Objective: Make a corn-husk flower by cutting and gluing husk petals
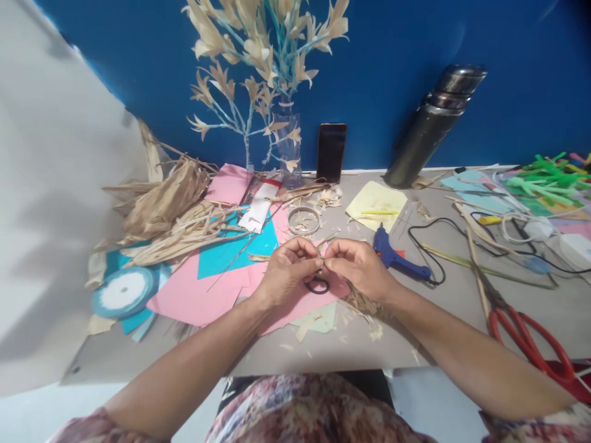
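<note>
The left hand (290,271) and right hand (357,271) meet at the fingertips, each with thumb and fingers pinched on a small piece (322,262). The piece sits between the two hands, mostly hidden; its type cannot be determined. A black loop (317,285) lies just below the fingertips, over pink paper (284,314). A tape ring (303,232) lies beyond the hands. A blue glue gun (406,263) is beside the right hand. Further left: dried husks (166,194) and a ribbon spool (124,292). Further right: red-handled scissors (524,332). At the back, a phone (331,154) stands upright.
</note>
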A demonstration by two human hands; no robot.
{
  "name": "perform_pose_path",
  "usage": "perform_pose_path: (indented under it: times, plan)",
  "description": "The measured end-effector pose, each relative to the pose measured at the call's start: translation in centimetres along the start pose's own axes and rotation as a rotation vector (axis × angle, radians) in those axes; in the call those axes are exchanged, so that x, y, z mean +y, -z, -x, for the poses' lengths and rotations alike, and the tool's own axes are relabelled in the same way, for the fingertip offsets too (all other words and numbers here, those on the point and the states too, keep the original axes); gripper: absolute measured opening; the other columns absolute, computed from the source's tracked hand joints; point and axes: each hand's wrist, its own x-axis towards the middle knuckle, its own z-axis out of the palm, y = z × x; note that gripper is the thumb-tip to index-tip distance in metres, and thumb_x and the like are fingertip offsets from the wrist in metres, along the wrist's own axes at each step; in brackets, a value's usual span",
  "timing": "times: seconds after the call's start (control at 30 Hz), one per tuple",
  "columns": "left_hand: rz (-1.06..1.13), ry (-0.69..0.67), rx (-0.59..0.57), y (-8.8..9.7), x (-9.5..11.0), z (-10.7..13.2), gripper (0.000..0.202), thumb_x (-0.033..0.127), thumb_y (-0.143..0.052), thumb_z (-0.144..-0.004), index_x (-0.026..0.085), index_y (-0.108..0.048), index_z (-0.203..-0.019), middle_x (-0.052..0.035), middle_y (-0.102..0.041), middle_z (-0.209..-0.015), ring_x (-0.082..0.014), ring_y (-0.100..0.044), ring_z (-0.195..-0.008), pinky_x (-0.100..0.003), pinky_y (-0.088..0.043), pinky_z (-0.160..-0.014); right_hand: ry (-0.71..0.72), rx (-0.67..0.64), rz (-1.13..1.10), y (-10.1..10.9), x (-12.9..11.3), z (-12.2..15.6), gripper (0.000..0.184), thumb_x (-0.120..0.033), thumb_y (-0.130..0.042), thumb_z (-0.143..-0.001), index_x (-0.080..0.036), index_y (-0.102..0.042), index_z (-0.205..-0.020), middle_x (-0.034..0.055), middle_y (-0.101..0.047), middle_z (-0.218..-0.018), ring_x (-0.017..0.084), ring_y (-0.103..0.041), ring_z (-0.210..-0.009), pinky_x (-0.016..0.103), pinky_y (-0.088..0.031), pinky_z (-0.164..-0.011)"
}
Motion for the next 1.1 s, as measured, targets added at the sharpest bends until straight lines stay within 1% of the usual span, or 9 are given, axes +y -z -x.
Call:
perform_pose_path:
  times: [0.13, 0.27, 0.4, 0.53, 0.67, 0.8, 0.9, 1.03, 1.1]
  plan:
    - [-0.047, 0.012, 0.015, -0.5, 0.4, 0.4, 0.022, 0.022, -0.081, -0.069, 0.015, -0.061, -0.074, 0.0016, -0.063, -0.058, -0.0085, -0.054, -0.048, -0.019, -0.043, -0.049, -0.013, -0.021, -0.043, 0.1, 0.2, -0.1, 0.006, -0.02, -0.064, -0.074, -0.017, -0.062, -0.069, -0.0009, -0.065, -0.063, 0.01, -0.053, -0.054, 0.022, -0.041, -0.053]
    - [-0.143, -0.011, 0.116, -1.3, 0.9, 1.1, 0.014, 0.02, -0.077, -0.069, 0.015, -0.065, -0.075, -0.0007, -0.067, -0.062, -0.0132, -0.062, -0.054, -0.023, -0.049, -0.053, -0.003, -0.003, -0.034, 0.1, 0.3, -0.1, 0.005, -0.02, -0.064, -0.075, -0.017, -0.063, -0.071, 0.0007, -0.068, -0.067, 0.012, -0.059, -0.059, 0.023, -0.046, -0.057]
    - [-0.236, -0.072, 0.205, -1.8, 1.1, 1.5, 0.004, 0.015, -0.071, -0.07, 0.015, -0.068, -0.074, -0.0004, -0.067, -0.063, -0.0134, -0.063, -0.056, -0.022, -0.048, -0.053, 0.031, 0.036, -0.016, -0.2, 0.4, 0.0, 0.002, -0.019, -0.065, -0.073, -0.017, -0.065, -0.071, 0.0011, -0.07, -0.069, 0.014, -0.063, -0.064, 0.024, -0.049, -0.062]
    - [-0.331, -0.118, 0.21, -1.8, 0.8, 1.5, 0.002, 0.017, -0.069, -0.074, 0.015, -0.07, -0.075, -0.0015, -0.069, -0.067, -0.0139, -0.062, -0.059, -0.022, -0.047, -0.055, 0.049, 0.082, 0.053, -0.3, 0.6, 0.0, 0.003, -0.019, -0.066, -0.073, -0.017, -0.065, -0.071, -0.0001, -0.067, -0.066, 0.012, -0.058, -0.057, 0.022, -0.044, -0.054]
    - [-0.58, -0.255, 0.214, -1.1, 0.2, 1.3, 0.007, 0.016, -0.066, -0.077, 0.017, -0.07, -0.072, -0.0029, -0.068, -0.071, -0.0138, -0.059, -0.062, -0.023, -0.043, -0.058, 0.08, 0.133, 0.225, -0.4, 1.0, 0.0, 0.005, -0.022, -0.066, -0.074, -0.017, -0.066, -0.073, -0.0016, -0.064, -0.061, 0.01, -0.049, -0.05, 0.021, -0.036, -0.046]
    - [-0.832, -0.418, 0.212, -0.6, -0.5, 1.3, 0.011, 0.013, -0.064, -0.077, 0.019, -0.068, -0.068, -0.0023, -0.064, -0.07, -0.0133, -0.055, -0.063, -0.023, -0.039, -0.06, 0.124, 0.162, 0.38, -0.6, 1.3, 0.1, 0.005, -0.017, -0.065, -0.073, -0.017, -0.065, -0.068, -0.0024, -0.063, -0.059, 0.009, -0.048, -0.051, 0.022, -0.034, -0.049]
    - [-0.743, -0.317, 0.215, -0.7, -0.6, 1.3, 0.01, 0.014, -0.063, -0.076, 0.019, -0.064, -0.068, -0.0011, -0.062, -0.066, -0.0131, -0.055, -0.059, -0.023, -0.039, -0.057, 0.1, 0.152, 0.364, -0.7, 1.2, 0.2, 0.006, -0.015, -0.062, -0.071, -0.018, -0.064, -0.066, -0.0026, -0.062, -0.058, 0.01, -0.049, -0.052, 0.022, -0.035, -0.049]
    - [-0.303, 0.004, 0.118, -0.8, -0.5, 0.8, 0.007, 0.02, -0.063, -0.076, 0.019, -0.059, -0.072, 0.0028, -0.056, -0.054, -0.0111, -0.049, -0.046, -0.022, -0.037, -0.048, 0.022, 0.103, 0.166, -0.5, 0.8, -0.1, 0.006, -0.015, -0.059, -0.07, -0.018, -0.061, -0.065, -0.002, -0.063, -0.06, 0.011, -0.053, -0.053, 0.023, -0.038, -0.051]
    - [-0.126, 0.089, 0.07, -0.7, -0.5, 0.4, 0.01, 0.024, -0.065, -0.076, 0.018, -0.058, -0.071, 0.0044, -0.052, -0.048, -0.0095, -0.043, -0.042, -0.022, -0.035, -0.046, -0.013, 0.101, 0.067, -0.3, 0.6, -0.3, 0.005, -0.017, -0.061, -0.071, -0.018, -0.061, -0.065, -0.0014, -0.064, -0.062, 0.011, -0.053, -0.054, 0.023, -0.039, -0.052]
